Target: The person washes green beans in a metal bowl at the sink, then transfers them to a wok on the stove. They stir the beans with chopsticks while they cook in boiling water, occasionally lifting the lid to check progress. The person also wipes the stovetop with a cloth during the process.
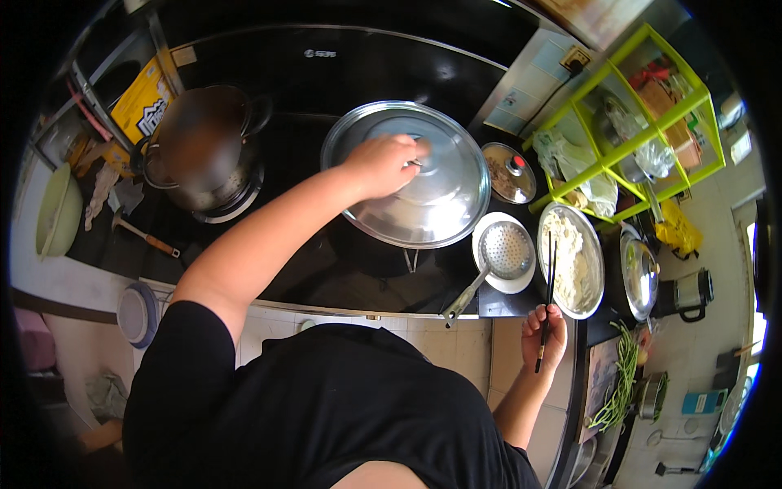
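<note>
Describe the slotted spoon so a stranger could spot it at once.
Start at the big steel lid on the black stove. To its right sits a small white plate, and the slotted spoon lies in it. Unlike the neighbouring bowls, it has a round perforated head and a long handle toward the counter edge.

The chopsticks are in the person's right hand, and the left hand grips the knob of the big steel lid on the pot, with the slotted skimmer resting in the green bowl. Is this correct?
Not quite. In the head view the slotted skimmer rests on a white plate, not in the green bowl. The rest holds: the right hand holds the chopsticks, and the left hand grips the knob of the big steel lid.
</note>
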Motion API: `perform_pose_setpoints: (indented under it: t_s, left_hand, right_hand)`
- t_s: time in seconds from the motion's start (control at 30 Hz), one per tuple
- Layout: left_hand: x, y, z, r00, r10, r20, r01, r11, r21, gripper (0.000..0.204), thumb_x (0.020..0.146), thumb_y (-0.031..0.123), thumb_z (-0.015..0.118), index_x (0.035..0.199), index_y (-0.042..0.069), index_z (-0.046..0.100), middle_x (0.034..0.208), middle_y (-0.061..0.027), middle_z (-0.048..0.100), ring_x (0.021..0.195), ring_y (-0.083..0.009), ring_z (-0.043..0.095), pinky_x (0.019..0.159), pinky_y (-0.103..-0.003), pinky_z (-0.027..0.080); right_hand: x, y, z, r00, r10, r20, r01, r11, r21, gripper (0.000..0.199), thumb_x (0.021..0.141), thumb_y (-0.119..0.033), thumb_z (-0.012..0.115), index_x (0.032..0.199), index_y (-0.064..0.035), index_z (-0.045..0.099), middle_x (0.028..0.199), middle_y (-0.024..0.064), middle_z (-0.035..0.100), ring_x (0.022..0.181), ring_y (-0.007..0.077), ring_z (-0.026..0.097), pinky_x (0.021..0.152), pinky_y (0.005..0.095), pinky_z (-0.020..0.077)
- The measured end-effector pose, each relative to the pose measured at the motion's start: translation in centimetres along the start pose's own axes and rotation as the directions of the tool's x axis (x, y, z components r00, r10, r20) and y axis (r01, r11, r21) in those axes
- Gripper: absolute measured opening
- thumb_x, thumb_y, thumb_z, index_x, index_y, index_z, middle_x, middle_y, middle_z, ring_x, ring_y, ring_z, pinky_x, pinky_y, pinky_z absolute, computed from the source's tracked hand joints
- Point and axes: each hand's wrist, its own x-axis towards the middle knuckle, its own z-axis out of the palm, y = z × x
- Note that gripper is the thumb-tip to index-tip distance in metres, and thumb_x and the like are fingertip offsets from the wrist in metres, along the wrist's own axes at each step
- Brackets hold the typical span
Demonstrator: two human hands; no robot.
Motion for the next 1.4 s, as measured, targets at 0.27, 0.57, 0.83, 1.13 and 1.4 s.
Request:
perform_pose_setpoints:
  t_s: [0.27, 0.57, 0.83, 1.13, 1.4]
  left_hand:
    - [7.0, -1.2, 2.7, 0.966, -0.173, 0.193, 0.07, 0.891, 0.449, 0.025, 0.078, 0.02, 0.055, 0.101, 0.017, 0.064, 0.099, -0.0066, 0.058, 0.093, -0.0252, 0.055, 0.079, -0.035, 0.046]
    - [8.0, -0.9, 2.7, 0.967, -0.164, 0.197, 0.081, 0.924, 0.373, 0.02, 0.073, 0.01, 0.059, 0.092, 0.008, 0.063, 0.085, -0.0138, 0.062, 0.082, -0.0293, 0.06, 0.071, -0.037, 0.047]
    - [8.7, 0.1, 3.2, 0.947, -0.22, 0.235, 0.086, 0.877, 0.474, 0.023, 0.072, 0.014, 0.062, 0.094, 0.009, 0.061, 0.087, -0.012, 0.063, 0.084, -0.0289, 0.059, 0.073, -0.036, 0.047]
    - [9.4, 0.2, 2.3, 0.947, -0.169, 0.273, 0.008, 0.862, 0.506, 0.033, 0.062, 0.018, 0.064, 0.094, 0.008, 0.063, 0.093, -0.014, 0.06, 0.09, -0.0293, 0.057, 0.078, -0.034, 0.046]
    - [11.2, -1.3, -5.3, 0.969, -0.132, 0.209, 0.097, 0.981, 0.167, 0.029, 0.07, 0.011, 0.061, 0.098, 0.003, 0.061, 0.082, -0.0039, 0.062, 0.069, -0.0101, 0.056, 0.066, -0.024, 0.047]
  right_hand:
    - [-5.2, -1.3, -3.3, 0.983, -0.09, -0.163, 0.086, 0.996, -0.036, 0.019, 0.082, -0.013, 0.046, 0.095, -0.0015, 0.054, 0.073, 0.0077, 0.052, 0.06, 0.0187, 0.048, 0.051, 0.0286, 0.0395]
    - [-5.6, -3.3, -6.7, 0.99, -0.13, 0.048, 0.129, 0.991, 0.032, 0.04, 0.081, -0.026, 0.036, 0.104, 0.0007, 0.054, 0.099, 0.0231, 0.058, 0.086, 0.0341, 0.059, 0.071, 0.0377, 0.0475]
    - [-4.4, -4.4, -7.6, 0.943, -0.218, 0.251, 0.262, 0.952, -0.159, 0.037, 0.084, -0.018, 0.045, 0.116, -0.0007, 0.043, 0.119, 0.0215, 0.051, 0.112, 0.0383, 0.048, 0.085, 0.0394, 0.0434]
    - [-3.7, -4.3, -8.2, 0.947, -0.321, 0.02, 0.289, 0.821, -0.492, 0.016, 0.084, -0.01, 0.051, 0.095, -0.0041, 0.041, 0.088, 0.0196, 0.064, 0.086, 0.0252, 0.06, 0.075, 0.0321, 0.0446]
    - [-4.4, -4.3, -10.2, 0.934, -0.35, -0.07, 0.317, 0.903, -0.29, 0.035, 0.091, -0.038, 0.031, 0.087, -0.0064, 0.043, 0.069, 0.0204, 0.062, 0.071, 0.0281, 0.058, 0.076, 0.037, 0.0428]
